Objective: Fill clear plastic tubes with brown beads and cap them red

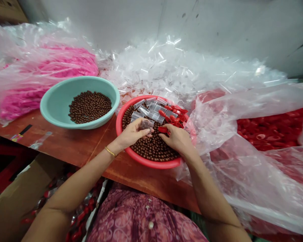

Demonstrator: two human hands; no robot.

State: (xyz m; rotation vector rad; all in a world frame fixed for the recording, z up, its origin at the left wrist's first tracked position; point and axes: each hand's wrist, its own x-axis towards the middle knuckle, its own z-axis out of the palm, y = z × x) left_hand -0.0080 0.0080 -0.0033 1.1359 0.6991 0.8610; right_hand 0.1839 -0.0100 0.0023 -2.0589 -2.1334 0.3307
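Observation:
Over the red basin (151, 163), my left hand (134, 132) is closed round a small clear plastic tube (147, 124). Facing it, my right hand (177, 138) pinches a red plastic cap (163, 129); the fingertips are partly hidden. A gap shows between cap and tube. Brown round balls (154, 148) fill the basin beneath both hands. On top of the balls lie several clear tubes (155, 116) at the back, and several red caps (175, 112) are heaped at the back right.
Left of the red basin stands a turquoise basin (54, 107) with brown balls. Pink pieces in a plastic bag (65, 62) lie beyond it. Clear tubes (166, 67) are piled against the wall. An open bag of red caps (270, 129) sits right. Below the table, a cardboard box (20, 195) holds red-and-clear pieces.

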